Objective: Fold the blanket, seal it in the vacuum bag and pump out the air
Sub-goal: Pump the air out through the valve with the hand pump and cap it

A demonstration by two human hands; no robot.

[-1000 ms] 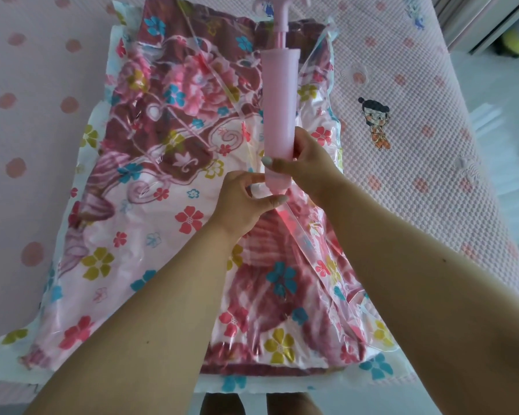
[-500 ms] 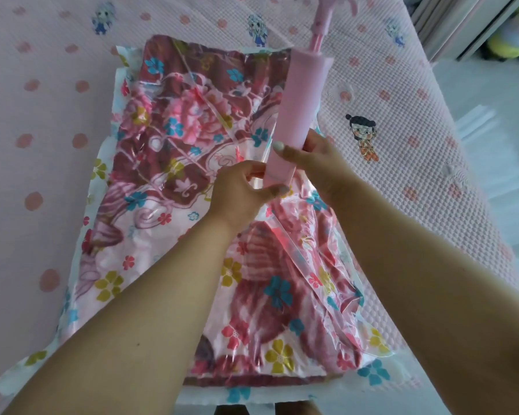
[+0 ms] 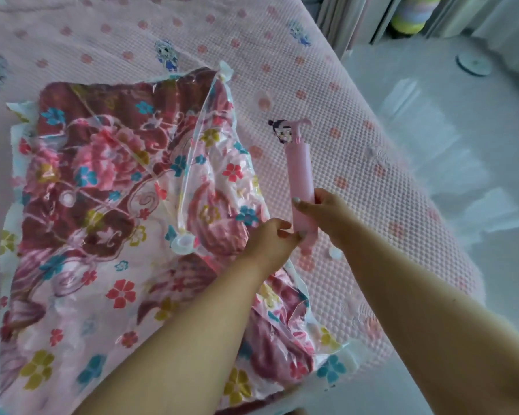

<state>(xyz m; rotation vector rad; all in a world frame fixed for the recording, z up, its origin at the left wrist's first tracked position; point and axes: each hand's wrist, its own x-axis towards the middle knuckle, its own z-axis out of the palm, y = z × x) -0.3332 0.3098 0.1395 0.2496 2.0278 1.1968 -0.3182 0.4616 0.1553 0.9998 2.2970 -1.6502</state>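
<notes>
The clear vacuum bag point(image 3: 72, 295), printed with flowers, lies flat on the bed with the folded red floral blanket point(image 3: 102, 163) inside. Its round white valve point(image 3: 184, 243) shows uncovered near the bag's middle. My right hand point(image 3: 324, 215) grips the lower part of the pink hand pump point(image 3: 300, 178), held off the bag above the bed's right side, its handle pointing away. My left hand point(image 3: 270, 241) pinches the pump's bottom end with fingertips. A small white cap point(image 3: 335, 253) lies on the bed just beside the pump's tip.
The pink textured bedspread point(image 3: 357, 163) with cartoon figures covers the bed. The bed's right edge drops to a pale floor point(image 3: 462, 145). A round white disc point(image 3: 474, 65) lies on the floor, and a green and yellow object point(image 3: 411, 16) stands at the back.
The pump has come off the valve and moved right, away from the bag. Both hands went with it. The valve is now uncovered, and the view has swung right.
</notes>
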